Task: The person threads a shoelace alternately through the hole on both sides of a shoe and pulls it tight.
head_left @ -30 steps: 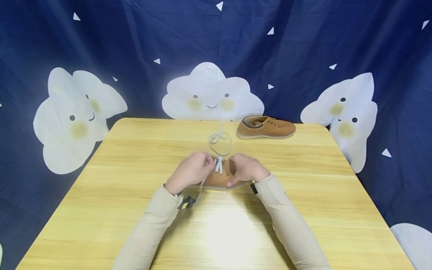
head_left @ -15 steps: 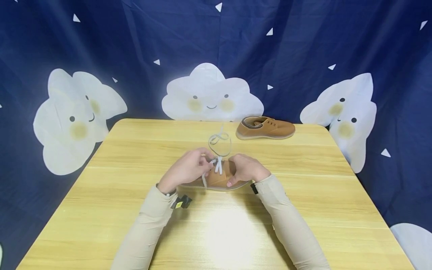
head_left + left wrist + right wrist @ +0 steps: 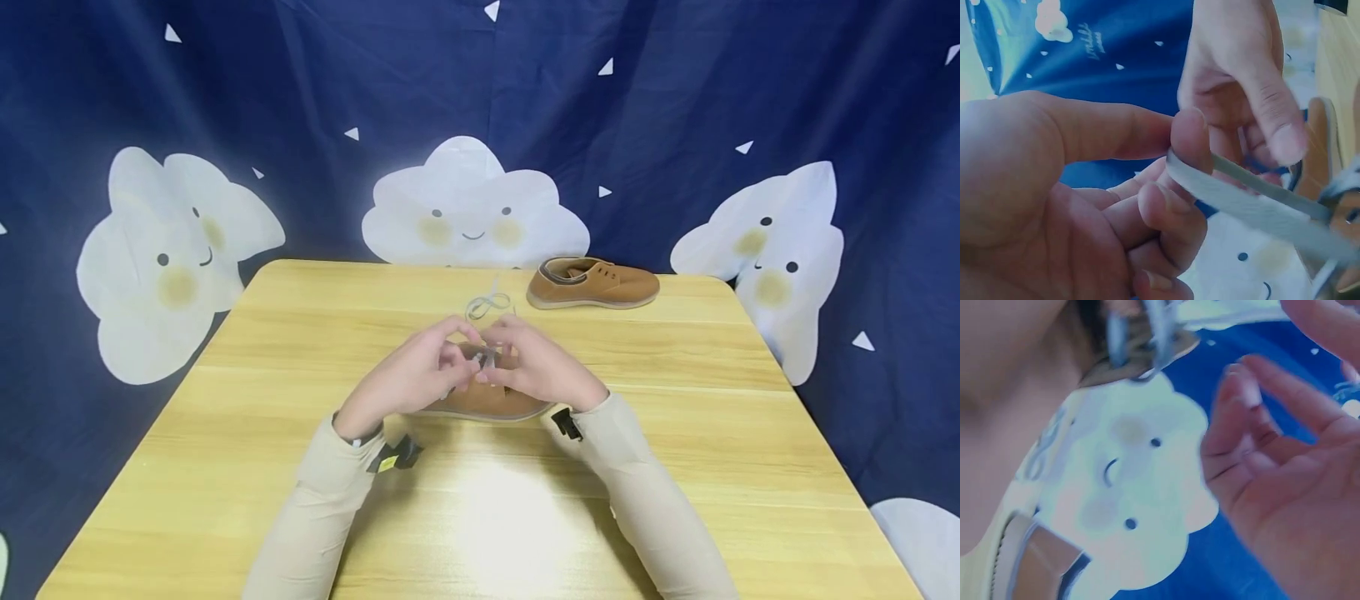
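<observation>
A brown shoe (image 3: 491,402) lies on the table below both hands, its upper partly hidden. My left hand (image 3: 412,372) pinches a flat pale grey shoelace (image 3: 1260,209); in the left wrist view the lace bends round the fingertips and runs back to the shoe's eyelets. My right hand (image 3: 542,364) is held over the front of the shoe, thumb and fingers apart and close to the left fingertips. In the left wrist view its thumb stands clear of the lace. The right wrist view shows the shoe's eyelet flap (image 3: 1132,359) with lace through it, blurred.
A second brown shoe (image 3: 596,283), with no lace in its visible eyelets, stands at the table's back edge. The loose lace end (image 3: 487,305) lies curled behind the near shoe. A blue curtain with cloud prints (image 3: 472,204) hangs behind the wooden table (image 3: 225,467).
My right hand has left the shoe's toe and moved up and left toward the lace. The left hand has shifted slightly and keeps its lace, whose hanging part no longer shows below the hand.
</observation>
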### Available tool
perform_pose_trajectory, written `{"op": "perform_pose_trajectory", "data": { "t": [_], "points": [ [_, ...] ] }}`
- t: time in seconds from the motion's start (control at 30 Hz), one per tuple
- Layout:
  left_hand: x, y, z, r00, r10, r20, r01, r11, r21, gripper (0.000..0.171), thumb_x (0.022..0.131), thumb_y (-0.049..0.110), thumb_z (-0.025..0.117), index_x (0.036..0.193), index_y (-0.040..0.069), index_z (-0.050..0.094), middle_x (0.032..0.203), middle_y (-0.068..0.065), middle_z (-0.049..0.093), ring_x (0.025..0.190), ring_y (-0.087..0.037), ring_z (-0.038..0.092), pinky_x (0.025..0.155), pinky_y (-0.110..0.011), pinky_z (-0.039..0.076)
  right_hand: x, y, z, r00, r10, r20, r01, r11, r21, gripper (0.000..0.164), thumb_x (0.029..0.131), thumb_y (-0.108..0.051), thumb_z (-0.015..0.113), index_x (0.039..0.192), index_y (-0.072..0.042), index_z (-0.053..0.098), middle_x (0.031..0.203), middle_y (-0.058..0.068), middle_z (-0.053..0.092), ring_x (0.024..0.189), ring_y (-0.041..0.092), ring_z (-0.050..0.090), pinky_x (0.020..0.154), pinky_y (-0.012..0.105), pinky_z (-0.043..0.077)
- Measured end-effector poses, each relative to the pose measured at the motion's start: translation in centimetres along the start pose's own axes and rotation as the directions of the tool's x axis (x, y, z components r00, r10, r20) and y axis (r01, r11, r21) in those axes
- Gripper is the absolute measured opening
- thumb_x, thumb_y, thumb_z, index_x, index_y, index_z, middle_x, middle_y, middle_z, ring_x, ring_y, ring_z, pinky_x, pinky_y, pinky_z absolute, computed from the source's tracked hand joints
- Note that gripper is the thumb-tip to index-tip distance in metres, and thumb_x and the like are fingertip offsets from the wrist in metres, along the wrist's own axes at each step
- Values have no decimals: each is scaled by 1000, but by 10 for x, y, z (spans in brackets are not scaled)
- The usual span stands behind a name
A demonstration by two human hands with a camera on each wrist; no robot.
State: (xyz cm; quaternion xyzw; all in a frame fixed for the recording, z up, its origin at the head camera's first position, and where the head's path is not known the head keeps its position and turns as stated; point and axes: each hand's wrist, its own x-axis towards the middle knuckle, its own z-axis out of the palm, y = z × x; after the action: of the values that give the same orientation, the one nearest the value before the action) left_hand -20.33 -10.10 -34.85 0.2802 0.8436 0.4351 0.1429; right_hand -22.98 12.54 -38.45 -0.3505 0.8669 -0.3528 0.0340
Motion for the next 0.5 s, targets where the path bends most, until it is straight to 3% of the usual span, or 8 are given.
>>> {"op": "perform_pose_trajectory", "data": {
  "t": [0.1,0.2,0.3,0.33,0.5],
  "points": [
    [-5,6,0,999,48,-7,-48,999,-9,33,98,5,55,132,8,51,77,-2,70,57,-15,53,50,-24,40,0,-10,2,992,-120,-42,121,993,15,22,96,-15,73,117,-10,75,104,8,63,92,28,58,74,38,54],
    [-9,12,0,997,82,-14,-82,996,-21,31,101,8,56,131,11,51,77,-1,70,56,-14,54,49,-24,41,0,-18,3,981,-180,-73,182,983,21,13,101,-12,65,106,-12,77,101,4,62,92,19,56,75,33,55],
    [-14,17,-2,996,89,-26,-90,995,-34,31,104,17,59,134,15,51,77,0,70,53,-18,55,46,-26,43,-1,-23,2,978,-185,-99,188,982,27,22,105,-9,55,108,-12,76,99,2,63,87,12,56,75,28,54],
    [-15,18,-3,996,84,-35,-85,996,-29,33,105,23,60,136,18,51,77,1,70,55,-19,58,48,-27,45,-2,-24,1,978,-177,-106,182,983,32,24,106,-9,52,109,-12,75,104,2,66,92,12,58,81,29,55],
    [-16,14,-12,989,27,-145,-28,1000,-8,37,104,49,56,134,28,57,85,4,74,75,-18,68,67,-37,56,-4,-29,-1,979,-136,-152,156,980,125,28,110,-13,42,116,-12,70,112,6,71,93,24,65,92,38,55]
  ]
}}
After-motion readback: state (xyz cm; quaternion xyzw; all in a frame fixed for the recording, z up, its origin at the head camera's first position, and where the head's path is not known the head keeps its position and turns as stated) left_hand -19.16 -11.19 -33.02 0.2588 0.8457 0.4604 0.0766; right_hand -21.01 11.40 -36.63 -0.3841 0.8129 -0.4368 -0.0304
